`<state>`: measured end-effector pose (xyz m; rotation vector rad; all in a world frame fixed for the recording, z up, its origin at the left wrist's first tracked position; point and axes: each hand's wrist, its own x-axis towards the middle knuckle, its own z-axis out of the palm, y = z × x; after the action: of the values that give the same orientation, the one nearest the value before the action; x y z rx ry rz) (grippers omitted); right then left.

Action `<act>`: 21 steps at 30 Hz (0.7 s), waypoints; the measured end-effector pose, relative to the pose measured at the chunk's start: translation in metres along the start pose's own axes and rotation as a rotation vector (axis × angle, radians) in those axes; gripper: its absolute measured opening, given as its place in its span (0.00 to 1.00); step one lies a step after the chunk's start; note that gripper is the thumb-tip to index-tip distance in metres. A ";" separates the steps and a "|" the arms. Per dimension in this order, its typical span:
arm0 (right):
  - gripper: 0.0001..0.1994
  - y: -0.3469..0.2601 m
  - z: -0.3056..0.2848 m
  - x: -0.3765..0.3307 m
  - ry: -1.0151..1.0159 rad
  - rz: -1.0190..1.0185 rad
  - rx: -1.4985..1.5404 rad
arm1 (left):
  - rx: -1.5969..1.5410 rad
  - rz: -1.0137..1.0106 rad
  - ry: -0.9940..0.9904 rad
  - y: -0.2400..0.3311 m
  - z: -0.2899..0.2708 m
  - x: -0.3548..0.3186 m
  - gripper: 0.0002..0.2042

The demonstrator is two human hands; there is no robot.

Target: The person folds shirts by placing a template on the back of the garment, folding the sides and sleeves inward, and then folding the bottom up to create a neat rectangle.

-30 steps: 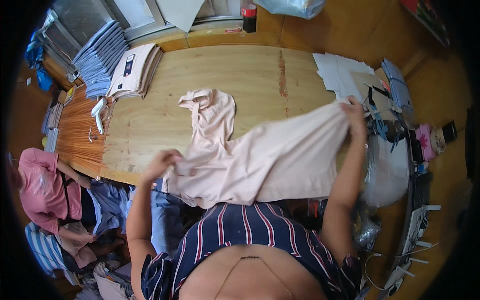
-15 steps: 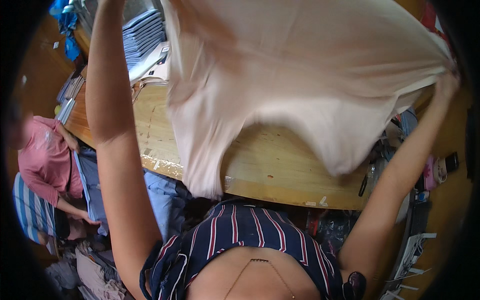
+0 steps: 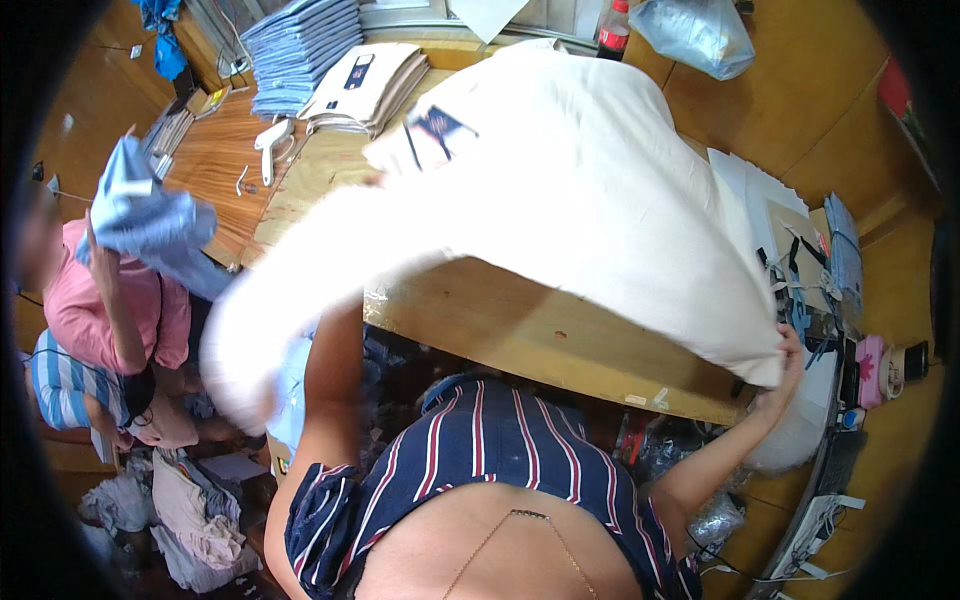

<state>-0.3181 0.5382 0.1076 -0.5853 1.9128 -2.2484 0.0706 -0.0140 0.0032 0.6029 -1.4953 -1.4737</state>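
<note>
Holding a pale garment spread above the bench, bellied out in a broad arch, bare wood visible beneath; pinching its lower right corner in the right hand, fingers folded in on the cloth, narrow rather than wide; reaching up behind the fabric with the left forearm, left hand covered (cannot tell from this view whether gripping or loose); trailing a blurred length of the same garment down on the left; showing a dark label near its upper left border; noted on the bench, far left: a tall stack of folded blue garments, just beside a shorter stack of pale folded garments, with a white handheld tool lying near both; noted at right: white sheets, partly hidden behind the arch, plus a folded blue bundle; seen at left, well apart: a co-worker in a pink top, holding up a blue garment.
</note>
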 end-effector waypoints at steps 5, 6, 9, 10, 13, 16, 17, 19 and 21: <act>0.07 0.088 -0.030 -0.037 0.040 0.450 -0.233 | 0.210 -0.423 -0.309 -0.008 0.032 -0.053 0.26; 0.07 0.089 -0.030 -0.043 0.058 0.447 -0.165 | 0.174 -0.320 -0.405 0.014 0.051 -0.066 0.31; 0.06 0.082 -0.030 -0.060 0.098 0.498 -0.123 | 0.851 -0.029 -0.603 0.046 0.028 -0.081 0.33; 0.06 0.078 -0.034 -0.067 0.129 0.516 -0.140 | 0.751 -0.135 -0.614 0.055 0.020 -0.084 0.28; 0.05 0.076 -0.073 -0.082 -0.134 0.748 -0.554 | 0.718 -0.691 -0.503 0.091 -0.002 -0.078 0.28; 0.12 0.051 -0.019 -0.066 -0.087 0.896 -0.636 | 0.999 -0.452 -0.257 0.034 -0.127 -0.059 0.24; 0.14 0.043 -0.005 -0.062 -0.041 0.938 -0.703 | 1.063 -0.281 -0.287 0.037 -0.102 -0.043 0.24; 0.23 0.057 0.003 -0.054 -0.114 0.739 -0.796 | 1.005 -0.009 -0.334 0.046 -0.034 -0.029 0.24; 0.27 0.091 -0.006 -0.056 -0.212 0.270 -0.974 | 1.096 0.026 -0.584 0.033 0.033 -0.026 0.33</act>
<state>-0.2824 0.5457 0.0069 -0.5616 2.6679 -0.9447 0.0630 0.0296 0.0326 0.7870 -2.7677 -0.7033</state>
